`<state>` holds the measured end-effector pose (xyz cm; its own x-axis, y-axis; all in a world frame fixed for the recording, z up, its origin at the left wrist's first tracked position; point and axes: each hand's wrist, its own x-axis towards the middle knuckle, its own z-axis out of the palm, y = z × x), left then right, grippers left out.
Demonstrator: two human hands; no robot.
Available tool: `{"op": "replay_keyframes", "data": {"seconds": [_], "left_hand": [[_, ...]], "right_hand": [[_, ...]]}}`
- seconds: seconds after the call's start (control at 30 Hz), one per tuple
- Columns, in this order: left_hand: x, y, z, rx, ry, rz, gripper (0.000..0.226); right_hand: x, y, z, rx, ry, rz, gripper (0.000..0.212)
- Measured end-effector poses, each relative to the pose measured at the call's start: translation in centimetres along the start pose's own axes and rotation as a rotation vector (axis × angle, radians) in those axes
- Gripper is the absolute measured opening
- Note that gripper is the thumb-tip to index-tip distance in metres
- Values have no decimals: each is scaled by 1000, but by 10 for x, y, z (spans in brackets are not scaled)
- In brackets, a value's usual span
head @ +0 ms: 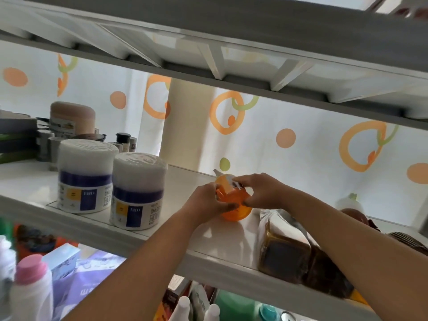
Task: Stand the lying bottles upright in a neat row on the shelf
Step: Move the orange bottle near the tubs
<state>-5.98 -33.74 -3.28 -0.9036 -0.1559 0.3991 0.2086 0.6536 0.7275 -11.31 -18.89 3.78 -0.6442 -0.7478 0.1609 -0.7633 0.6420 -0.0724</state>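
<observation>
Left hand (206,201) and right hand (259,193) both clasp orange bottle (234,205), mid-shelf (185,237), right of white tubs (136,191). Best: seat base flat, steady before letting go.

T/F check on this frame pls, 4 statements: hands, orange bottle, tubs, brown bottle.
1. The left hand and right hand both hold the orange bottle. True.
2. The white tubs stand to the right of the orange bottle. False: they stand to its left.
3. A brown bottle lies on the shelf, right of the hands. True.
4. The orange bottle's top is black. False: it is white.
</observation>
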Motion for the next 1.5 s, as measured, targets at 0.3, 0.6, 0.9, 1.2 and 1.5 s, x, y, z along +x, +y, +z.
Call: {"op": "replay_keyframes", "data": {"seconds": [0.3, 0.6, 0.9, 1.2, 1.5], "left_hand": [[-27, -2, -16, 29, -175, 14, 44], [-52, 19, -19, 129, -171, 141, 37], [-75, 32, -29, 140, -230, 162, 34], [-92, 34, -32, 120, -246, 148, 42], [-89, 38, -37, 62, -303, 6, 74]], "right_hand": [[-35, -28, -9, -25, 31, 10, 28], [-74, -35, -10, 37, 86, -5, 30], [-96, -46, -8, 75, 139, -67, 19], [-108, -59, -7, -19, 127, -92, 33], [-107, -55, 4, 169, 191, -87, 38]]}}
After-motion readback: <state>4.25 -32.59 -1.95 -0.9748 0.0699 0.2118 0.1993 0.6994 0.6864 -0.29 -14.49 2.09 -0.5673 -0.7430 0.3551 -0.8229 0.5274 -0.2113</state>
